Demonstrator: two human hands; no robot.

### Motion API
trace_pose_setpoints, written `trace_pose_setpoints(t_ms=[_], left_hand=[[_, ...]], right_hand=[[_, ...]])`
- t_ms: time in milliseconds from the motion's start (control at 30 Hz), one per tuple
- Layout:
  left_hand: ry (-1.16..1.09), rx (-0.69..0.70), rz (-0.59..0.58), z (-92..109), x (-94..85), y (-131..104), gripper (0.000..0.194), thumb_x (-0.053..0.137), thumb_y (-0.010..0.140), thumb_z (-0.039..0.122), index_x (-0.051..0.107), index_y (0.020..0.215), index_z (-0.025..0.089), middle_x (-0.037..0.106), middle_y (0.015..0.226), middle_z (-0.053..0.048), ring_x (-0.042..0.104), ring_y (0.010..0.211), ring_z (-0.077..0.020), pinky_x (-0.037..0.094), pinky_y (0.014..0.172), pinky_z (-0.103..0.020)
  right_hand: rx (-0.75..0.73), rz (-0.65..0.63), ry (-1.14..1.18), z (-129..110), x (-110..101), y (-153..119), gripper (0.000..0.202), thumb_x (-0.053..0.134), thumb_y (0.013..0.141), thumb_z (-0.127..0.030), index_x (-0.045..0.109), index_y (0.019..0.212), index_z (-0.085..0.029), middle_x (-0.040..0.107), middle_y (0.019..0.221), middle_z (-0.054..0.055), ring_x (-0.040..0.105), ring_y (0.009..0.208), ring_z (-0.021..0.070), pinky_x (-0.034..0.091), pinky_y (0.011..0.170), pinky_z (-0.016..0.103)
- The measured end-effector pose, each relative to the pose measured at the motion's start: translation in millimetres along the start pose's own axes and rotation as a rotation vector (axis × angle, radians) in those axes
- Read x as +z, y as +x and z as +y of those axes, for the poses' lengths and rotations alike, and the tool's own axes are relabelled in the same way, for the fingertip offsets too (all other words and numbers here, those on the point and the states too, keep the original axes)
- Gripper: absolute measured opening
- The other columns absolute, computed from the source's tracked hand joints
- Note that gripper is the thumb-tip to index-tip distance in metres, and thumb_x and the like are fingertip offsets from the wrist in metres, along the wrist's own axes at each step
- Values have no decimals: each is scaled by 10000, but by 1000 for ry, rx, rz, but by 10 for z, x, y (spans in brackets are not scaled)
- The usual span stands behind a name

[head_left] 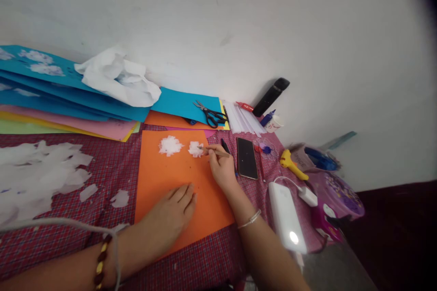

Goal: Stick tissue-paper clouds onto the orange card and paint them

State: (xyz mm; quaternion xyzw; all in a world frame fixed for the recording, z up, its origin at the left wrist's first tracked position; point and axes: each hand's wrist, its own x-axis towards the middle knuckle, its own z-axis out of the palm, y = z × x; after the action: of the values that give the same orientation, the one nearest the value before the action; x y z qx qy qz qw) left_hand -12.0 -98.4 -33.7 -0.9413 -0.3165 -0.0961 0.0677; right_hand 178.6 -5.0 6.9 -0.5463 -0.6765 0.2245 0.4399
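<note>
An orange paper sheet (pixel 153 182) lies on the checked cloth, with a larger white paper-petal flower (pixel 170 145) and a smaller one (pixel 195 149) near its top. My left hand (pixel 177 209) rests flat on the sheet, fingers stretched out and holding nothing. In my right hand (pixel 221 168) is a thin brown-handled paintbrush (pixel 223 153), pinched between the fingers. Its tip points left and meets the smaller flower's right edge; the tip itself is too small to make out.
Torn white paper pieces (pixel 41 173) spread at left. Behind are blue sheets (pixel 112 111), crumpled paper (pixel 119 77) and scissors (pixel 211 116). To the right are a phone (pixel 247 158), a paint dish (pixel 266 149), a white power bank (pixel 287 218) and a yellow glue gun (pixel 292 163). A cable crosses my left wrist.
</note>
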Motion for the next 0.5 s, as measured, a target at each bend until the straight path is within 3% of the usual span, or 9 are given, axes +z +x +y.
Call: trace_pose_setpoints(t_ms=[133,367,500], left_hand=[[-19,-5,16,0,-28,2,431,497,881,154,582,1297,79,558,1386,-204,512,1272,-308,389,1028,-437],[-5,13,34,1,-37,6,440,526,861,139,586,1291,68,576,1358,-215,530,1248,-328,401,1008,-450],[-1,7,35,6,-8,9,421,526,877,159,589,1286,81,570,1368,-204,513,1263,-321,385,1032,-445]], right_hand=[[37,16,-57,9,-10,-13,202,437,935,-287,632,918,-235,713,829,28,650,678,188,481,635,294],[46,118,167,30,43,7,213,436,947,-305,621,963,-200,712,865,45,656,720,172,506,658,278],[-33,18,66,-15,86,50,237,434,961,-305,637,1046,-215,723,945,57,680,821,185,518,749,300]])
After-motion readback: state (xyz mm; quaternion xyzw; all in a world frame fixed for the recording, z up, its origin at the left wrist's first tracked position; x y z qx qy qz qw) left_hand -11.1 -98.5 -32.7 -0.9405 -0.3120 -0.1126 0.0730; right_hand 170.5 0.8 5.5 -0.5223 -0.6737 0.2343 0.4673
